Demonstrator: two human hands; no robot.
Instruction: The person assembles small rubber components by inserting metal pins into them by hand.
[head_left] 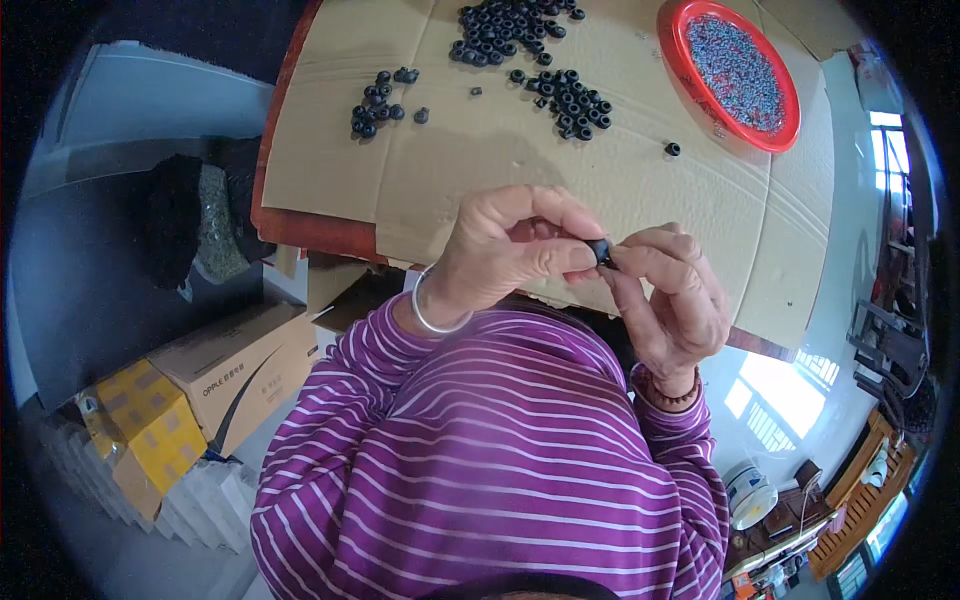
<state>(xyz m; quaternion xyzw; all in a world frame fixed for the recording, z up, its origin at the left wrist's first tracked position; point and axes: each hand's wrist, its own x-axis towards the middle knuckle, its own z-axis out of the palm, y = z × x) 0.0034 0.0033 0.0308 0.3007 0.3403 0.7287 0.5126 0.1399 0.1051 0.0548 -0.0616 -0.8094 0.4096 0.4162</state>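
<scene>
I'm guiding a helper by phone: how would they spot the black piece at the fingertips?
From the cardboard-covered table, go to its near edge. There, the left hand and right hand pinch one small black piece. Unlike the other black pieces, loose on the cardboard, it is held up.

Matt, creased cardboard (320,180) covers the tabletop (325,236), whose left edge looks like reddish wood. Near its far right corner the basin (785,138) is glossy plastic, its bits (740,75) shiny like metal. The held part (600,250) looks smooth, plastic or rubber; the bangle (428,316) is polished metal, the shirt (500,440) cloth.
</scene>
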